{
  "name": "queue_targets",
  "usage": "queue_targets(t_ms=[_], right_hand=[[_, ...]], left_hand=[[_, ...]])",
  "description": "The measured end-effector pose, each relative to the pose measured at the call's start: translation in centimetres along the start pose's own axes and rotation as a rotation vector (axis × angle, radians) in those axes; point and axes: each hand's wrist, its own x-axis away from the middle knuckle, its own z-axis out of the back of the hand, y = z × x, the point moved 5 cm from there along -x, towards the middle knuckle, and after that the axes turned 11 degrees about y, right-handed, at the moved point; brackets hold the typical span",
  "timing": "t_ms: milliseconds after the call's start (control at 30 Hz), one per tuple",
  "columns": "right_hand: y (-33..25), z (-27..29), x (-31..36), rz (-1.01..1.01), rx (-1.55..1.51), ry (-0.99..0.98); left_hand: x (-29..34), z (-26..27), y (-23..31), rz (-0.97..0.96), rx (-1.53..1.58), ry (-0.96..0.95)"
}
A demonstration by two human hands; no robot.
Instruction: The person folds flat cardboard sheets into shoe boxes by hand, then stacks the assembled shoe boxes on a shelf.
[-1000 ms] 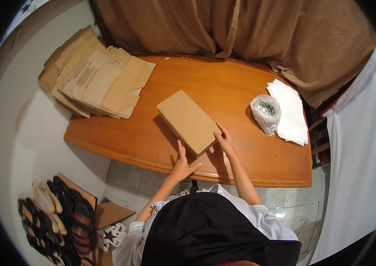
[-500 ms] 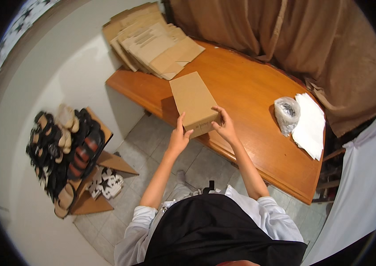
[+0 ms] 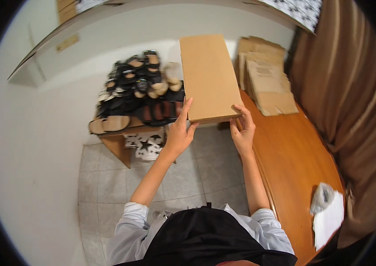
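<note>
- Box (image 3: pixel 212 75), plain brown cardboard and closed, sits in the upper middle of the frame; I see it held up in the air, its long side running toward the top edge.
- Left hand (image 3: pixel 180 135) grips the lower left corner of the box, a finger along its side and the thumb at the near end; I read the fingers as narrowed on the cardboard.
- Right hand (image 3: pixel 243 133) has the lower right corner, fingertips over the top edge and thumb against the near end, also closed in on the box.
- Behind the box, left of centre, I can make out a heap of shoes (image 3: pixel 141 95), slightly blurred, on a brown stand (image 3: pixel 117 148), with a star-patterned thing (image 3: pixel 148 148) beneath.
- Wooden table (image 3: pixel 294 164) fills the right of the frame; flat cardboard (image 3: pixel 272 82) is stacked at its upper end.
- At lower right, I have a clear plastic bag (image 3: pixel 322 198) touching white sheets (image 3: pixel 329 224); I cannot tell what the bag contains.
- Brown curtain (image 3: pixel 360 119) hangs along the right edge.
</note>
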Motion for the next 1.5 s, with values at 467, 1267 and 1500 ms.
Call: queue_targets(t_ms=[467, 1267, 1500], right_hand=[[-16.1, -33.5, 2.2, 0.614, -0.338, -0.128], [-29.5, -67.0, -23.7, 1.225, -0.278, -0.051], [-33.8, -69.8, -30.3, 1.334, -0.580, 0.257]], left_hand=[[-2.3, 35.6, -8.2, -0.154, -0.443, 0.332], [-38.4, 61.4, -16.5, -0.675, -0.263, 0.656], [-48.8, 63.3, -12.4, -0.882, 0.045, 0.925]])
